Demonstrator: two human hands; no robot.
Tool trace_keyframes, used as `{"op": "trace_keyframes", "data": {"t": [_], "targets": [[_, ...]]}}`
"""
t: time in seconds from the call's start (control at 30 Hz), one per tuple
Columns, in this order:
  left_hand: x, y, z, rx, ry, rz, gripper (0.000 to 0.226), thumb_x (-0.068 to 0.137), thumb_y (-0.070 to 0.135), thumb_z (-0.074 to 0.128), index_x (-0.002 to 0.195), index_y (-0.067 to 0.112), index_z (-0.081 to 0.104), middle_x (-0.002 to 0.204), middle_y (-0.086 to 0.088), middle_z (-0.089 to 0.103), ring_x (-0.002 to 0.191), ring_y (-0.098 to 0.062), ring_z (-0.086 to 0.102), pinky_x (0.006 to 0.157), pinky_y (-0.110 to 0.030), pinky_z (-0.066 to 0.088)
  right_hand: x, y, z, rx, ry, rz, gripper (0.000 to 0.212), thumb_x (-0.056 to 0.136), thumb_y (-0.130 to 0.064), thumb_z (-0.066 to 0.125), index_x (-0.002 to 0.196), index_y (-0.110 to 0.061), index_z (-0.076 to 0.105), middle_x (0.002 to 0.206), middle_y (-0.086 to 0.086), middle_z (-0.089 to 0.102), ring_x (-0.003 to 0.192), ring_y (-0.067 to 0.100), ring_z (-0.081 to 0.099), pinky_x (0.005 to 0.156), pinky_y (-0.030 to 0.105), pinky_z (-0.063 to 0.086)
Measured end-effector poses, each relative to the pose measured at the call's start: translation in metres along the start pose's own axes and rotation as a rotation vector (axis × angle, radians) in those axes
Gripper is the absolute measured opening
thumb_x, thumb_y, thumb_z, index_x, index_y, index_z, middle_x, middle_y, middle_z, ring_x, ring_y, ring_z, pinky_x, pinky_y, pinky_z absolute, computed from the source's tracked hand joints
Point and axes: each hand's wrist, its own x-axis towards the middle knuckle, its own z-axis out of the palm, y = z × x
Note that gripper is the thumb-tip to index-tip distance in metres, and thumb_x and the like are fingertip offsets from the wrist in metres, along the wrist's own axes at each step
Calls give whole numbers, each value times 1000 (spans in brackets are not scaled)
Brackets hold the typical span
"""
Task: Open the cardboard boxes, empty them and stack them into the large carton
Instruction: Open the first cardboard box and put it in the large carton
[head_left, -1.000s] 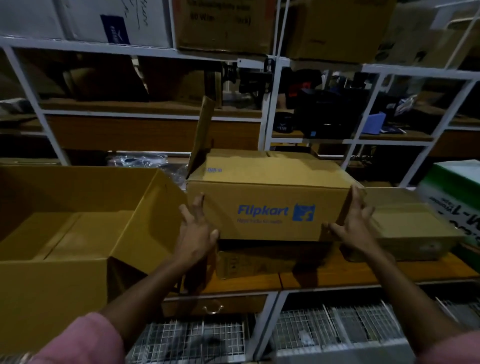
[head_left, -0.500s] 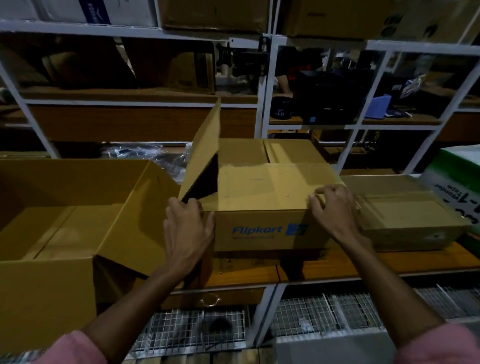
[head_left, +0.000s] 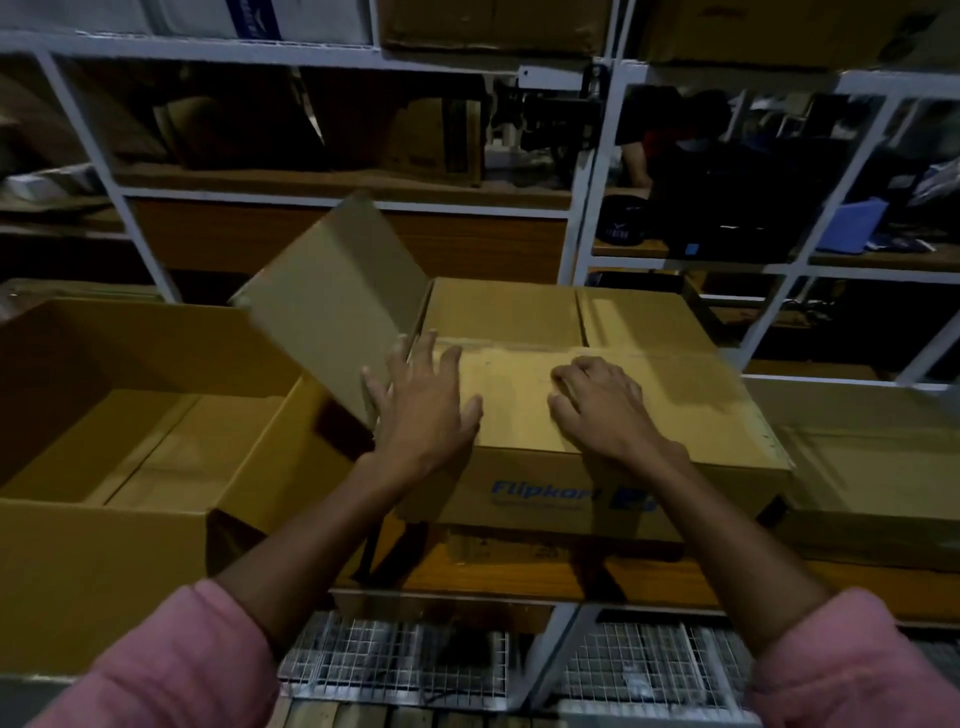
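White shelving fills the upper frame in a dim storeroom. The large carton gapes open lower left. On the wooden tabletop, centre frame, the Flipkart box: left hand spread flat, right hand curled, both pressing its lid.

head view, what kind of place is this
Probably a warehouse or packing stockroom: white metal shelving loaded with cardboard boxes, a printed shipping box under both hands, and a large open carton beside it.
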Motion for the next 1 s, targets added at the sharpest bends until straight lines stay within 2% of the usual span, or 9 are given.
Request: {"op": "trace_keyframes", "data": {"t": [0.2, 0.3, 0.5, 0.57, 0.63, 0.73, 0.8, 0.9, 1.0], "targets": [[3, -16, 8, -162, -102, -160, 61, 97, 47, 53, 151, 20, 37, 164, -8, 21, 149, -32, 13, 113, -66, 21, 44, 2, -1, -46, -85, -23, 51, 103, -55, 34, 142, -23, 48, 153, 13, 40, 142, 32, 32, 115, 54, 22], [7, -9, 0, -153, -104, -133, 62, 98, 48, 51, 151, 20, 36, 164, -8, 22, 150, -31, 15, 114, -67, 18, 64, -4, -13, -38, -128, 23, 47, 103, -58, 31, 121, -23, 57, 130, 10, 55, 127, 31, 46, 108, 59, 29], [26, 15, -61, -53, 169, 56, 64, 101, 58, 37, 152, 19, 35, 162, -9, 30, 150, -32, 23, 117, -69, 17, 58, -30, -101, 72, 369, -26, 29, 103, -38, 51, 100, -16, 70, 88, 3, 66, 79, 20, 63, 76, 43, 56], [23, 30, -96, 61, 342, 105, 64, 102, 61, 22, 131, 16, 57, 130, -10, 63, 124, -29, 55, 111, -62, 27, 41, -40, -141, 118, 438, -80, 28, 105, -34, 52, 103, -14, 71, 85, 4, 69, 73, 18, 66, 66, 35, 56], [14, 44, -126, 56, 414, 152, 65, 104, 59, 16, 93, 15, 64, 76, -4, 61, 70, -21, 59, 82, -41, 45, 18, -49, -177, 234, 349, -130, 22, 105, -31, 54, 107, -15, 69, 81, 2, 72, 69, 12, 71, 63, 30, 60], [1, 59, -152, 62, 147, 126, 51, 107, 48, 27, 76, 17, 52, 71, -2, 47, 60, -15, 45, 53, -30, 31, -20, -61, -209, 390, -74, -82, 17, 105, -26, 53, 117, -23, 64, 84, 1, 76, 70, 18, 74, 60, 29, 60], [-5, 66, -156, 31, -163, 151, 42, 107, 46, 32, 80, 19, 51, 80, -2, 52, 68, -14, 49, 58, -31, 37, -37, -65, -209, 324, -305, -16, 20, 104, -26, 53, 122, -31, 61, 97, -2, 75, 80, 18, 73, 66, 31, 59], [-14, 65, -151, -132, -570, 191, 35, 107, 48, 38, 86, 26, 55, 87, 0, 58, 73, -11, 51, 65, -28, 41, -53, -66, -180, 93, -437, -55, 31, 103, -31, 55, 133, -28, 58, 111, -8, 64, 93, 9, 63, 72, 24, 49], [-27, 56, -134, -142, -797, 263, 38, 104, 54, 42, 115, 25, 62, 110, 5, 60, 98, -13, 57, 87, -31, 47, -70, -62, -138, -6, -522, -97, 38, 104, -34, 53, 142, -27, 52, 133, -7, 57, 108, 7, 55, 87, 27, 44]]}}
